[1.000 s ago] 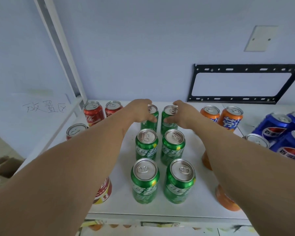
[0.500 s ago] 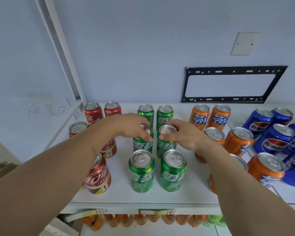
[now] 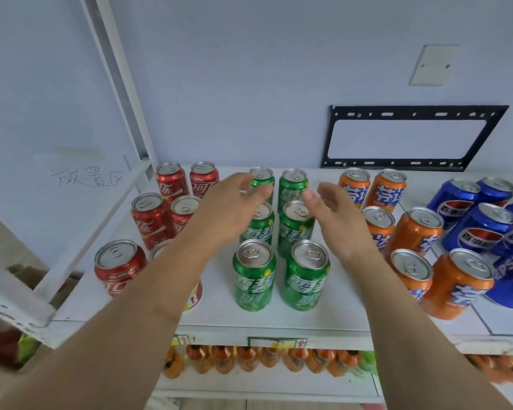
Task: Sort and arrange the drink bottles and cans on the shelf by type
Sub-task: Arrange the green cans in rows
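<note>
I hold both hands over the white shelf, empty. My left hand hovers above the middle pair of green aluminium Sprite cans, fingers relaxed and spread, grasping nothing; my right hand sits just right of that pair, palm turned inward, fingers straight and released.

The green cans stand upright in two columns of three, directly below and between my hands — either hand reaches them about equally. Their labels carry white Chinese characters.

To the left stand red Coca-Cola cans with white Chinese script; to the right, orange cans with blue-and-white Chinese lettering, then blue cans whose roundel and the word "PEPSI" I can read.

A handwritten paper sign on the left panel reads 放置区. I judge the sorting nearly finished.
</note>
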{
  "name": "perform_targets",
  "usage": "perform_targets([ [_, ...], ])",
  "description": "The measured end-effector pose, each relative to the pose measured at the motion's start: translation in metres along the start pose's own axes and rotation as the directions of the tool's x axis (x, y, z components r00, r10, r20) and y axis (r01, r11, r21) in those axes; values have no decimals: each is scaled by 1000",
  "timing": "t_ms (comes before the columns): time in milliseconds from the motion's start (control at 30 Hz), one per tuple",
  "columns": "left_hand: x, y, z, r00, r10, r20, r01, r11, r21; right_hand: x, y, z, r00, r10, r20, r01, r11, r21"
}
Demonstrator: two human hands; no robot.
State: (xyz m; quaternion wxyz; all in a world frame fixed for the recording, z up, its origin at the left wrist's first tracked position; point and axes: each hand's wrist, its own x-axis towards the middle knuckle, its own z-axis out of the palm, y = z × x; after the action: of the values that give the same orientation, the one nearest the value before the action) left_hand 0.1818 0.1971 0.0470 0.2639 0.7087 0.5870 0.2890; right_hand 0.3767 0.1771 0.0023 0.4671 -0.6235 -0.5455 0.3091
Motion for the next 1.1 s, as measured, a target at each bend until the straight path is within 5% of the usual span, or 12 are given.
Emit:
perform_targets([
  [133, -60, -21, 28, 999, 1, -46, -14, 961, -278, -59, 29, 9, 999, -29, -31, 33, 988, 152],
  [367, -79, -61, 65, 1000, 9, 4, -7, 906, -424, -92, 66, 34, 1000, -4, -16, 5, 997, 80],
  [767, -70, -88, 63, 985, 144, 95, -70, 836, -545, -93, 84, 27, 998, 58, 32, -56, 997, -59],
  [1100, -78, -79, 57, 979, 117, 169, 1, 818, -575, -104, 66, 27, 992, 116, 52, -107, 984, -140],
])
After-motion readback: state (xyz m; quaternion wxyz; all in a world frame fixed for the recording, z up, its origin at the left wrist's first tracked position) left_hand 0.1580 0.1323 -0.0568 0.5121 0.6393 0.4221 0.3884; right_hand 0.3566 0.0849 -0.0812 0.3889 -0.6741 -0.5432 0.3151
